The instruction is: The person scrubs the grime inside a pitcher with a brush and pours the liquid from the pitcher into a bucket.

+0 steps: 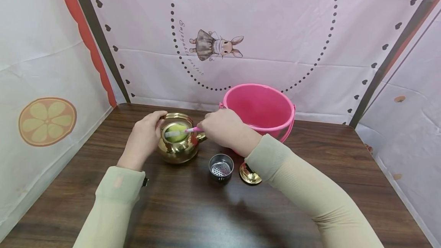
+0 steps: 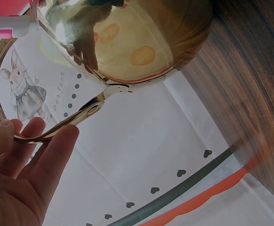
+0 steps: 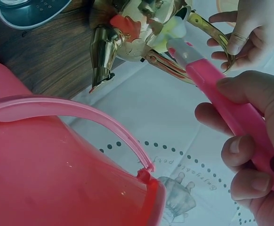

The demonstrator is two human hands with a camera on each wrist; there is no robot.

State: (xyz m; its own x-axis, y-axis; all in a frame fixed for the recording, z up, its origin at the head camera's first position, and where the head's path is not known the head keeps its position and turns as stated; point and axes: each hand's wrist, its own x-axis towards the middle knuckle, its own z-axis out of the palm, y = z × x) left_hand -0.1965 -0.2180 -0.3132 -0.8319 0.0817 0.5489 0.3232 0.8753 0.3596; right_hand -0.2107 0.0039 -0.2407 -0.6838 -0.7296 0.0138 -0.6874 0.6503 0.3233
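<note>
A shiny gold teapot [image 1: 177, 151] stands lidless at the left of the table, its spout turned right. My left hand [image 1: 144, 136] pinches the teapot's raised hoop handle [image 2: 57, 127] between thumb and fingers. In my right hand [image 1: 229, 128] is a pink-handled sponge brush [image 3: 221, 96], its thumb lying along the handle and the fingers wrapped round it. Through the teapot's round opening shows the brush's yellow-green sponge head [image 1: 178, 137]; how deep it reaches is hidden. The right wrist view shows both the brush and the left hand at the handle.
Behind my right forearm stands a pink bucket [image 1: 258, 106] with its handle lowered. A perforated metal strainer [image 1: 221, 169] sits right of the teapot. Beside it lies a gold lid [image 1: 249, 177], partly under my right sleeve. Printed cloth walls [image 1: 148, 79] enclose the wooden table [image 1: 193, 217].
</note>
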